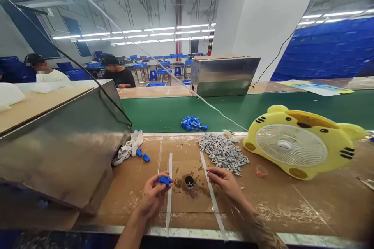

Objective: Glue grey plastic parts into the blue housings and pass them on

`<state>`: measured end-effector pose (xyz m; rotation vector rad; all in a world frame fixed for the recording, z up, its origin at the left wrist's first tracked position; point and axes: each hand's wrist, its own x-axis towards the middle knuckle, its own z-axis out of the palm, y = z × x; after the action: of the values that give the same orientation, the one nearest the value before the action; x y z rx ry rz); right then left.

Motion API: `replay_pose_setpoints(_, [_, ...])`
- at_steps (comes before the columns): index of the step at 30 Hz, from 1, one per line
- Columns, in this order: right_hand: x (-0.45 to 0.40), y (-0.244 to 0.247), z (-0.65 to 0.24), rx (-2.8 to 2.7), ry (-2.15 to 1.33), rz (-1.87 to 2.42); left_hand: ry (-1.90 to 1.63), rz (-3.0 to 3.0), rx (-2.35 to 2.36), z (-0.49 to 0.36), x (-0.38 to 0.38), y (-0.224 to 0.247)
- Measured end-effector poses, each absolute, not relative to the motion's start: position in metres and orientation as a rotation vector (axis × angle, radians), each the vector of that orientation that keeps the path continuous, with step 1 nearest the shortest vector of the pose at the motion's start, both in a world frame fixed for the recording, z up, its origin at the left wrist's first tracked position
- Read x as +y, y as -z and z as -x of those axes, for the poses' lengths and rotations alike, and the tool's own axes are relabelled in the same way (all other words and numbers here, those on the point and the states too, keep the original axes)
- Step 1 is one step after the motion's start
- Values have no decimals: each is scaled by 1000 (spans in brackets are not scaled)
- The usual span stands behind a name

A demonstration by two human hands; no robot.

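My left hand [152,193] pinches a small blue plastic part [164,180] between thumb and fingers, above the left white tape strip [168,198]. Over the right tape strip [210,188], my right hand [223,181] has its thumb and fingertips pressed together. Whatever is in that pinch, if anything, is too small to make out. Between the hands sits a small round black-topped container [189,181] on a cardboard sheet [193,204] with dark wet stains. A heap of small grey parts [223,151] lies just beyond my right hand.
A pile of blue parts [191,123] rests on the green belt [157,113]. White gloves [130,148] and two loose blue parts [143,155] lie left. A yellow fan [292,146] and a small reddish ring [261,171] are right. A metal box [64,144] flanks the left; co-workers sit beyond.
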<state>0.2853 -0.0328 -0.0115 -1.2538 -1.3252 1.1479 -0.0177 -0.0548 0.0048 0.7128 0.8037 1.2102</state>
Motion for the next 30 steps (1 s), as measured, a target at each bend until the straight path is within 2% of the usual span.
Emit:
replay_pose_setpoints(9, [-70, 23, -277, -952, -1368, 1224, -1203, -1446, 968, -3, -45, -10])
replay_pose_setpoints(14, [-72, 18, -261, -778, -1478, 1077, -1072, -1654, 1038, 2, -40, -12])
replay_pose_setpoints(18, [-64, 14, -255, -939, -1482, 1109, -948, -1592, 1022, -4, -11, -15])
replay_pose_setpoints(23, [-51, 14, -258, -1222, -1372, 1240, -826, -1324, 672, -20, 29, -10])
replay_pose_setpoints(30, [-51, -3, -256, -1590, -1117, 1393, -839, -1092, 696, -16, 28, 15])
